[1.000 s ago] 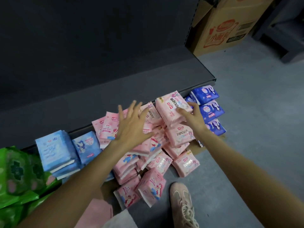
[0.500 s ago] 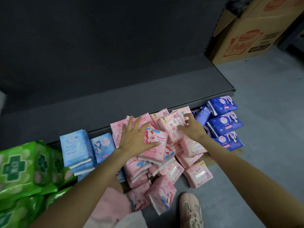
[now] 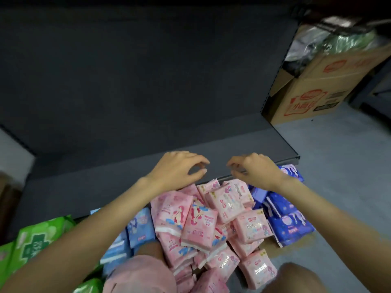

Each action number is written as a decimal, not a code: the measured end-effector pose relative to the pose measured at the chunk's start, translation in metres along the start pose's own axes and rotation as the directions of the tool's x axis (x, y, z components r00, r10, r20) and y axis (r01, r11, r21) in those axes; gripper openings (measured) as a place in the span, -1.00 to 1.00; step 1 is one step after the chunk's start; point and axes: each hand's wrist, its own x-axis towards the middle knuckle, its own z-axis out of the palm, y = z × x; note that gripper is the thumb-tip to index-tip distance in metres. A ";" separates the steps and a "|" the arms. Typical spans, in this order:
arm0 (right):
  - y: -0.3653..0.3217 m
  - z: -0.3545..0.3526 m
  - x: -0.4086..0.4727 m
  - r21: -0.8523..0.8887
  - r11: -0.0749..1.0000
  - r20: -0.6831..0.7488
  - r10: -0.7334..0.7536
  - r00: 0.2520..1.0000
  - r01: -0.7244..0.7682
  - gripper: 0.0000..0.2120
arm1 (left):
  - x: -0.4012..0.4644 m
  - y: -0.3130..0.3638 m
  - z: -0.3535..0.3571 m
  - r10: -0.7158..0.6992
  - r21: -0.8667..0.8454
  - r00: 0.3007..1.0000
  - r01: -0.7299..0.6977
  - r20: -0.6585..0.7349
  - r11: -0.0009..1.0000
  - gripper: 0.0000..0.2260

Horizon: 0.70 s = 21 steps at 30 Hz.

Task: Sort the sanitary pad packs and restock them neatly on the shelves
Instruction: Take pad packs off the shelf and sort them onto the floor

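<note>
Hovering over shelf edge [image 3: 264,174], both hands (left [image 3: 177,168], right [image 3: 256,168]) palm-down, fingers loosely curled, holding nothing

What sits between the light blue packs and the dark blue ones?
The head view shows a heap of pink packs filling the stretch between the light blue packs and the dark blue packs.

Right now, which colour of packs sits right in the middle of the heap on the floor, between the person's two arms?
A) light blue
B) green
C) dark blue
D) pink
D: the pink packs fill the middle of the heap between the arms, with the light blue packs and the green packs off to the left and the dark blue packs off to the right.
</note>
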 end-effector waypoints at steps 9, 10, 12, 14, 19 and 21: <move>-0.023 -0.219 0.045 0.197 0.862 -0.699 -0.211 0.684 0.468 -0.84 | 0.089 0.014 -0.184 0.431 0.275 0.678 -0.332 -0.595 0.902 -0.85; -0.024 -0.240 0.051 0.169 0.856 -0.752 -0.208 0.626 0.488 -0.84 | 0.098 0.014 -0.201 0.432 0.299 0.650 -0.313 -0.625 0.902 -0.85; -0.023 -0.280 0.072 0.104 0.868 -0.807 -0.211 0.551 0.485 -0.84 | 0.116 0.011 -0.237 0.396 0.320 0.640 -0.238 -0.659 0.917 -0.84; -0.020 -0.314 0.102 0.036 0.897 -0.806 -0.235 0.543 0.441 -0.82 | 0.136 0.002 -0.270 0.307 0.300 0.685 -0.134 -0.661 0.944 -0.80; -0.011 -0.360 0.196 -0.042 0.970 -0.707 -0.198 0.679 0.239 -0.75 | 0.184 -0.040 -0.322 0.049 0.247 0.768 0.144 -0.639 0.958 -0.75; -0.011 -0.372 0.229 -0.034 0.989 -0.661 -0.131 0.739 0.145 -0.65 | 0.195 -0.054 -0.333 0.008 0.233 0.746 0.198 -0.666 0.952 -0.75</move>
